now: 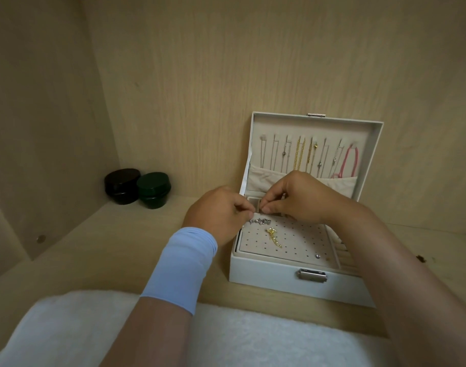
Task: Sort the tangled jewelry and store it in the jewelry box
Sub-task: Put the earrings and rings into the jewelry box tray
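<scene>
Jewelry box [279,277], open, shelf's [147,247] right half; left hand [218,213], right hand [299,200] over its back-left corner, fingertips [267,208] pinched, hold indiscernible.

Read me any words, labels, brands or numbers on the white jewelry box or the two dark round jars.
No readable text anywhere in view. The white jewelry box, its silver metal clasp, the black round jar and the dark green round jar all show plain surfaces without lettering.

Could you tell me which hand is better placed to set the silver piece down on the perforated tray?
Probably the left hand: its fingers pinch just above the silver piece, which is at the perforated tray's far left corner. The right hand pinches higher, further away.
</scene>
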The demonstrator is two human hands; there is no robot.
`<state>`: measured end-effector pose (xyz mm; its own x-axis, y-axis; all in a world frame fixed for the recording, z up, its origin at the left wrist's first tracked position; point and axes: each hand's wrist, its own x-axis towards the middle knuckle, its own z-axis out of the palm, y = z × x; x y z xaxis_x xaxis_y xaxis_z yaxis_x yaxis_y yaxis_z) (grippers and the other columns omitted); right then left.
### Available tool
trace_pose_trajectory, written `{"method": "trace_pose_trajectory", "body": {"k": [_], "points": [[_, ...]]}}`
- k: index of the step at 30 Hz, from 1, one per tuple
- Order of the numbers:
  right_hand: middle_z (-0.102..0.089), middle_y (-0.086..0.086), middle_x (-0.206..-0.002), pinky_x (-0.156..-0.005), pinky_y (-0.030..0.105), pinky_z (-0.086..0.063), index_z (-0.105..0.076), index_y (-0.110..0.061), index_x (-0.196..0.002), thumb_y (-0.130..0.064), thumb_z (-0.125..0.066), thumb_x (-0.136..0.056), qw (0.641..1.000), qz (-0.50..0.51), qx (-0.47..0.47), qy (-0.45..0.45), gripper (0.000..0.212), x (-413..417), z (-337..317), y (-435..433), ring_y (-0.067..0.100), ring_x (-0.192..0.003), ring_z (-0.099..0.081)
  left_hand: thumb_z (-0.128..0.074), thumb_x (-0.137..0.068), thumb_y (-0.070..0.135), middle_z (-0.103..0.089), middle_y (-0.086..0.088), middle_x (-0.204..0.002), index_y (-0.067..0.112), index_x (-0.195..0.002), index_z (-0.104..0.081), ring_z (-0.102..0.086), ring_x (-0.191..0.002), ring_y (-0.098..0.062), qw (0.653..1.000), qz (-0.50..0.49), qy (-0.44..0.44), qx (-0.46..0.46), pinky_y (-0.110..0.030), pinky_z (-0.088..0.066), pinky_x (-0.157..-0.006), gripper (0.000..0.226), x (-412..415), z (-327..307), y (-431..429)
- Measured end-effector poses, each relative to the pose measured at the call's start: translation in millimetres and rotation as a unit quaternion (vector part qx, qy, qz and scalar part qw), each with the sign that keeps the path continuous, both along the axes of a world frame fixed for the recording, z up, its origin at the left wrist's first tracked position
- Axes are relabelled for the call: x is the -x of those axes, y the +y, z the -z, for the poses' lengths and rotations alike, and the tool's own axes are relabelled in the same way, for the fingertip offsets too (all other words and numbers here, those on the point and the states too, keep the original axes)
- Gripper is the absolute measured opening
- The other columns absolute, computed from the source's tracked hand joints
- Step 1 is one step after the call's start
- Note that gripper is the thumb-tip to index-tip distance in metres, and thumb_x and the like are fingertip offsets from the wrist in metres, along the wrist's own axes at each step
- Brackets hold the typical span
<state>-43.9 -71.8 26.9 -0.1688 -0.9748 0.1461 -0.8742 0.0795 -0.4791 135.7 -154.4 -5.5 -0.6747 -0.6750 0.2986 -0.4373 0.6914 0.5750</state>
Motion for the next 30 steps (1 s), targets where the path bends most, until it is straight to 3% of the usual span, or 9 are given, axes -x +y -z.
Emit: {"method": "trace_pose_trajectory", "body": {"k": [8,15,21,26,30], "points": [[-0.074,-0.015,-0.082,-0.063,0.002,-0.039,-0.08,-0.028,-0.09,-0.022,-0.079,-0.085,1.0,-0.01,-0.006,0.011,0.007,-1.0,0.6,0.0,-0.012,-0.069,-0.06,-0.068,-0.09,0.032,-0.059,0.013,-0.097,0.035,-0.093,-0.077,-0.056,-0.089,-0.008,1.0,0.001,0.014,-0.01,-0.022,-0.041,-0.074,0.01,-0.3,1.3,-2.3],[-0.072,-0.02,-0.078,-0.066,0.008,-0.04,-0.08,-0.032,-0.088,-0.024,-0.079,-0.084,0.999,-0.018,-0.012,0.036,0.009,-7.4,-1.5,0.1,-0.011,-0.07,-0.06,-0.068,-0.09,0.031,-0.062,0.011,-0.101,0.033,-0.096,-0.077,-0.057,-0.092,-0.01,1.0,0.002,0.021,-0.01,-0.026,-0.047,-0.082,0.011,-0.3,1.2,-2.6],[-0.075,-0.019,-0.083,-0.082,0.024,-0.053,-0.079,-0.037,-0.082,-0.027,-0.078,-0.085,0.998,-0.015,-0.029,0.054,0.01,-13.8,-3.0,0.4,-0.005,-0.081,-0.066,-0.068,-0.09,0.029,-0.064,0.014,-0.102,0.034,-0.098,-0.075,-0.058,-0.09,-0.005,0.999,-0.001,0.037,-0.012,-0.023,-0.048,-0.08,0.012,-1.6,0.3,-1.6],[-0.073,-0.02,-0.076,-0.082,0.032,-0.057,-0.08,-0.033,-0.079,-0.031,-0.081,-0.082,0.999,0.013,-0.015,0.05,0.003,-16.4,-0.7,-0.1,-0.002,-0.079,-0.066,-0.067,-0.09,0.027,-0.065,0.018,-0.095,0.037,-0.094,-0.072,-0.058,-0.085,-0.001,0.998,0.007,0.059,-0.008,-0.019,-0.046,-0.075,0.011,-3.9,-4.2,3.9],[-0.071,-0.02,-0.068,-0.072,0.026,-0.051,-0.078,-0.032,-0.077,-0.033,-0.077,-0.086,0.999,0.034,0.005,0.009,0.009,-15.7,-11.9,9.6,-0.006,-0.066,-0.064,-0.067,-0.09,0.026,-0.066,0.018,-0.09,0.034,-0.094,-0.074,-0.055,-0.077,0.003,0.998,0.026,0.055,-0.002,-0.016,-0.043,-0.069,0.011,-5.0,-4.8,10.3]]}}
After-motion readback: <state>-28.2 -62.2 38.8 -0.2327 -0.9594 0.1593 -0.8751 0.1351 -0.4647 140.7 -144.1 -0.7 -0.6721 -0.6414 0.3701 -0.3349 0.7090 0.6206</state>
